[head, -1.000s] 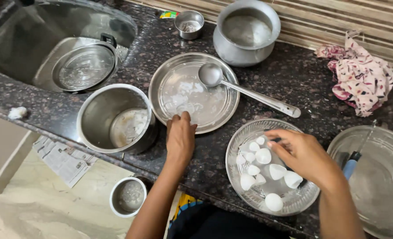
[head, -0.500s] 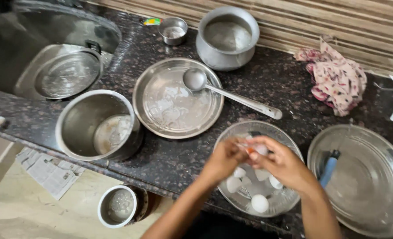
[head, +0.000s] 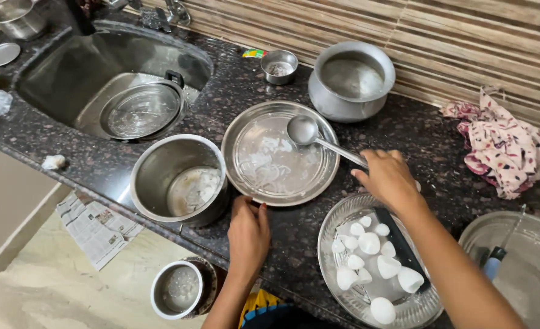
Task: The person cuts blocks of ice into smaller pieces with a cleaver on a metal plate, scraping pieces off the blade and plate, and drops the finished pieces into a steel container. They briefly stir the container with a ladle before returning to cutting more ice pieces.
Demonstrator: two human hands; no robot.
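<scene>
My right hand [head: 389,176] is closed around the handle of a steel ladle [head: 303,130], whose bowl rests on a round steel plate [head: 245,131] holding thin white slices. At the plate's near rim, my left hand [head: 248,231] grips the edge with its fingertips. Just below my right wrist sits a shallow steel dish [head: 334,222] with several white halved pieces and a dark flat blade [head: 404,244] lying across it.
A steel pot [head: 154,161] with white scraps stands left of the plate, beside the sink [head: 57,79] with a pan in it. A round-bellied pot [head: 352,79] and small bowl [head: 280,64] are behind. A patterned cloth [head: 504,143] and another steel plate [head: 525,244] lie right. A small pot [head: 177,289] sits on the floor.
My right hand left the dish of white pieces and took hold of the ladle handle. My left hand moved from that dish back to the plate's near rim.
</scene>
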